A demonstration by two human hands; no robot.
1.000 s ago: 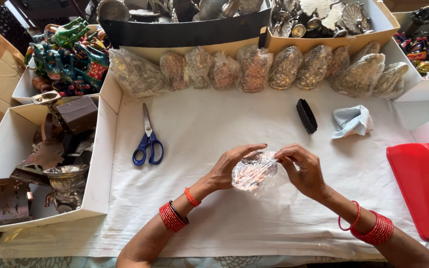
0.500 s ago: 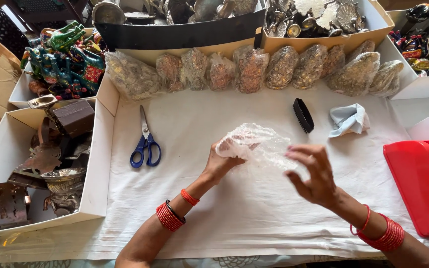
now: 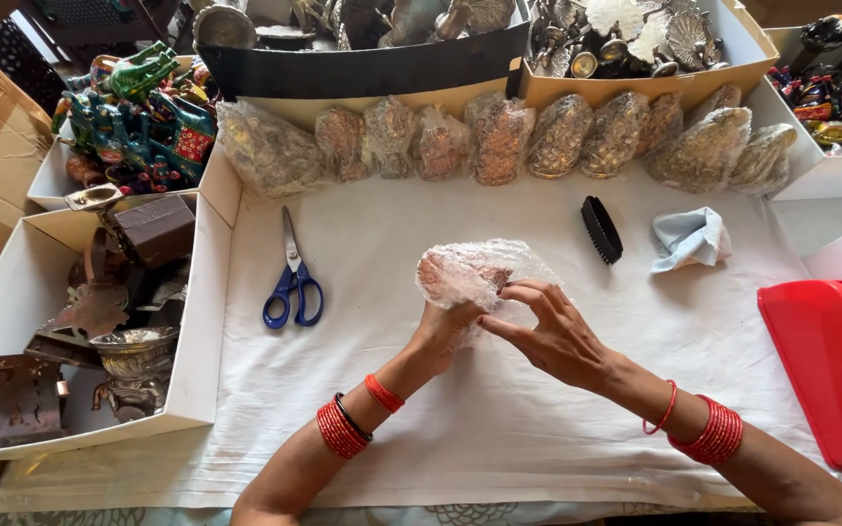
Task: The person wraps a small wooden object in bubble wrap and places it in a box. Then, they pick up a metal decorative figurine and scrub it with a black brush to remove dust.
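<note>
Item: bundle in bubble wrap, mid-wrapping, held above the counter
Your left hand grips it from below; your right hand pinches the loose wrap edge; next calls for folding snug

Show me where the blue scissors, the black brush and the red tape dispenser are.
blue scissors point(image 3: 293, 292): head view, on the handle loops.
black brush point(image 3: 601, 230): head view, middle of its back.
red tape dispenser point(image 3: 821, 360): head view, on its red body.
</note>
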